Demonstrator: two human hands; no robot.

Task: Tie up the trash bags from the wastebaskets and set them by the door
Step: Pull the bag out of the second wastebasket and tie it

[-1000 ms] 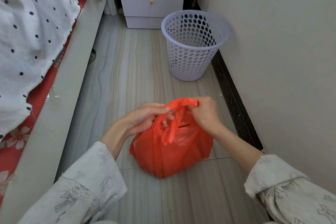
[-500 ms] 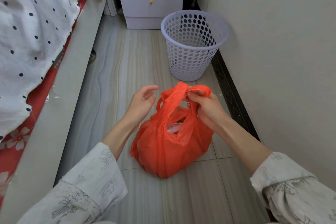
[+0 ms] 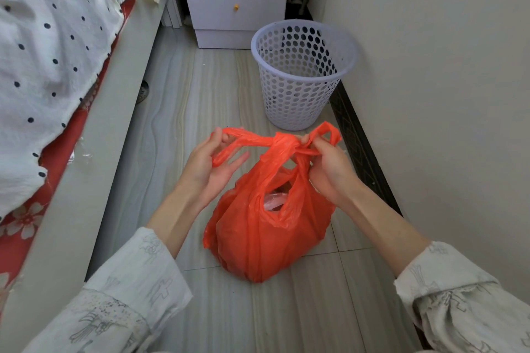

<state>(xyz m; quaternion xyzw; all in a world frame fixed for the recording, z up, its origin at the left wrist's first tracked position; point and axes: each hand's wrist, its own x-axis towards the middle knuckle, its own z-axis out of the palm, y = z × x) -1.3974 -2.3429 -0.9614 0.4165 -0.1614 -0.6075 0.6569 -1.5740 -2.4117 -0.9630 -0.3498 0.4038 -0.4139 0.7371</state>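
The orange bag (image 3: 266, 235) is sitting on the floor (image 3: 200, 89) between the two forearms, its handles crossed into a knot (image 3: 282, 142) above its mouth. The left hand (image 3: 209, 169) is pinching the left handle's end between thumb and upper fingers, the lower fingers lying straight and spread beneath it. The right hand (image 3: 329, 169) is curling its fingers round the right handle just beside the knot — that handle's loop is sticking up past the fingertips. Through a gap below the knot something pale (maybe plastic, too small to tell) is showing inside the bag. The basket (image 3: 304, 77) is standing upright beyond the bag, close to the wall (image 3: 430, 94) — apart from the bag, in front of a white drawer unit (image 3: 235, 0). A bed (image 3: 57, 51) with dotted cloth is running along the left
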